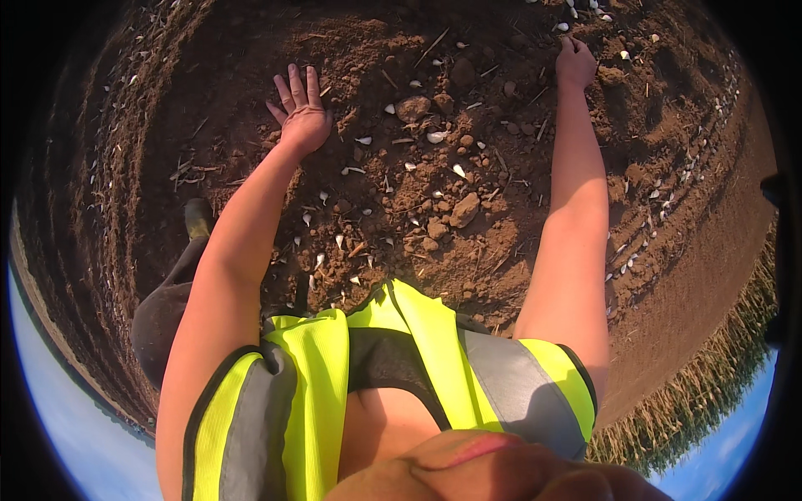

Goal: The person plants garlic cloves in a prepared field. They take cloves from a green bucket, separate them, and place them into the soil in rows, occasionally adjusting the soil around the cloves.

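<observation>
My left hand (305, 119) rests palm down on brown soil (238, 119), its fingers spread, with nothing visible in it. At the far right my right hand (575, 62) reaches down to the ground, fingers curled together. A white garlic clove (562, 27) lies just beyond its fingertips; whether the fingers pinch anything is too small to tell. Between my arms, many more cloves are scattered on the crumbly soil, among them a large one (437, 136) and a slim one (459, 170). Some show their pointed tips up; others lie on their sides.
Clods or stones (465, 210) and dry straw (432, 47) litter the ground. Rows of cloves run along furrows at left (119, 144) and right (689, 166). My bent leg (164, 325) and boot (198, 218) are at left. Dry standing plants (695, 401) edge the field.
</observation>
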